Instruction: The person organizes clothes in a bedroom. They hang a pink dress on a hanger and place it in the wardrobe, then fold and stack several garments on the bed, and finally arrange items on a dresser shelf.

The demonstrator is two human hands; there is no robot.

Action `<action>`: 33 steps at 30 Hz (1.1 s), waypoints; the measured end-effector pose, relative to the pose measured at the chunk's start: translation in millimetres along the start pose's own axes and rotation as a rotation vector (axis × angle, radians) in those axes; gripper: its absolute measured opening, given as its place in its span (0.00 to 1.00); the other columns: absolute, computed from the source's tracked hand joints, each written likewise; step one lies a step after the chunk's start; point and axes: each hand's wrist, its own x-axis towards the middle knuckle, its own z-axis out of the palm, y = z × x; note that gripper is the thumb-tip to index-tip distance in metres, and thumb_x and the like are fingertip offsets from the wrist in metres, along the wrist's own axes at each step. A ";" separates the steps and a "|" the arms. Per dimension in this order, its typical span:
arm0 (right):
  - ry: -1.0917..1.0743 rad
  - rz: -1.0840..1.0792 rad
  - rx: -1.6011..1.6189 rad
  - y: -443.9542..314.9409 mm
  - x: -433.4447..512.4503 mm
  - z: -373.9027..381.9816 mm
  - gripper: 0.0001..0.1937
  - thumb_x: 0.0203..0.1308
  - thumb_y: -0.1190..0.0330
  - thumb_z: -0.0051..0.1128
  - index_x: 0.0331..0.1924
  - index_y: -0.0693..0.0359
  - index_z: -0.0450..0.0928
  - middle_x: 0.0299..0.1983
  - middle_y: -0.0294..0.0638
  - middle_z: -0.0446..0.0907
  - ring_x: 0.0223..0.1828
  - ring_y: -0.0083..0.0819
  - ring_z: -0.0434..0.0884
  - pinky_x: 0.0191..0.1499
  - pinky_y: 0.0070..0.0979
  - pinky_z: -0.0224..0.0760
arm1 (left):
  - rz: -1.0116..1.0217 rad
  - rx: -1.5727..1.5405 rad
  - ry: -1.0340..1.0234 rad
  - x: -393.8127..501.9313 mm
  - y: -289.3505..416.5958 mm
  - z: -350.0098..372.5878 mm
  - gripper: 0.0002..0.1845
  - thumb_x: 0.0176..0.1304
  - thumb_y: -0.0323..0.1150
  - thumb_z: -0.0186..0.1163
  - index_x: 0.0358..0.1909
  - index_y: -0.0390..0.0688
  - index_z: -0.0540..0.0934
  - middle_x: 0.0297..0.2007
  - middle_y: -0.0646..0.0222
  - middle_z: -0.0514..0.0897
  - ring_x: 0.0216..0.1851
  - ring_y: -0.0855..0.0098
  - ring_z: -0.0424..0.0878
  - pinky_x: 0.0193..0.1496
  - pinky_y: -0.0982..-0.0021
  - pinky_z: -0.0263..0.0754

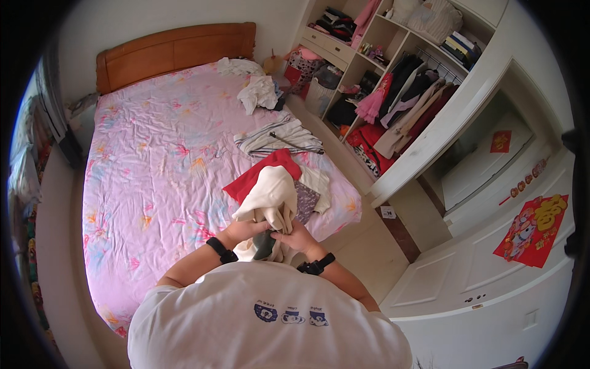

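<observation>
Bunched in front of my body is a cream garment (273, 191) with a dark green patch (264, 245) showing low down. My left hand (246, 230) grips its left side and my right hand (295, 237) grips its right, both near the bed's foot end. Folds hide several of my fingertips. Just beyond the garment a red cloth (262, 171) lies on the bed. To its right are a purple patterned cloth (306, 200) and a white garment (319, 182). Farther up, a striped white garment (281, 133) lies under a dark clothes hanger (295, 143).
The bed (152, 170) has a pink floral cover and a wooden headboard (179, 50). White clothes (259, 94) lie crumpled near its far right corner. An open wardrobe (392, 34) with hanging clothes (415, 92) stands to the right. A white door (442, 281) is at lower right.
</observation>
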 end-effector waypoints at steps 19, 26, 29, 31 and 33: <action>0.160 0.024 0.097 30.4 -5.4 -5.2 0.33 0.60 0.66 0.63 0.67 0.60 0.60 0.62 0.42 0.68 0.57 0.31 0.72 0.57 0.28 0.67 | -0.233 0.264 0.272 -26.7 -21.2 -49.1 0.27 0.55 0.27 0.67 0.57 0.39 0.69 0.45 0.71 0.79 0.46 0.76 0.76 0.52 0.70 0.72; 0.377 0.341 0.134 68.7 -32.6 -24.2 0.18 0.60 0.68 0.60 0.53 0.62 0.74 0.48 0.39 0.77 0.39 0.22 0.75 0.45 0.22 0.70 | -0.227 0.444 0.685 -30.8 15.7 -131.6 0.30 0.53 0.35 0.68 0.57 0.39 0.69 0.44 0.61 0.82 0.43 0.67 0.81 0.47 0.68 0.75; 0.365 0.328 0.135 71.2 -30.5 -14.4 0.16 0.61 0.70 0.58 0.52 0.61 0.74 0.46 0.33 0.77 0.41 0.19 0.75 0.43 0.19 0.69 | -0.315 0.630 0.742 -26.4 6.8 -153.6 0.36 0.51 0.37 0.68 0.61 0.38 0.66 0.47 0.53 0.81 0.47 0.55 0.81 0.50 0.62 0.74; 0.362 0.278 0.143 73.0 -30.3 -4.7 0.15 0.61 0.70 0.59 0.51 0.62 0.75 0.46 0.33 0.78 0.41 0.19 0.75 0.43 0.19 0.69 | -0.280 0.733 0.767 -19.8 -10.8 -162.0 0.39 0.50 0.36 0.67 0.64 0.38 0.63 0.49 0.50 0.80 0.50 0.51 0.80 0.52 0.60 0.73; 0.397 0.330 0.098 77.0 -34.0 1.7 0.15 0.60 0.70 0.59 0.51 0.62 0.75 0.45 0.33 0.77 0.42 0.20 0.75 0.44 0.19 0.69 | -0.208 0.675 0.737 -16.1 -32.7 -163.5 0.46 0.50 0.35 0.68 0.69 0.37 0.55 0.56 0.41 0.73 0.59 0.45 0.72 0.59 0.57 0.68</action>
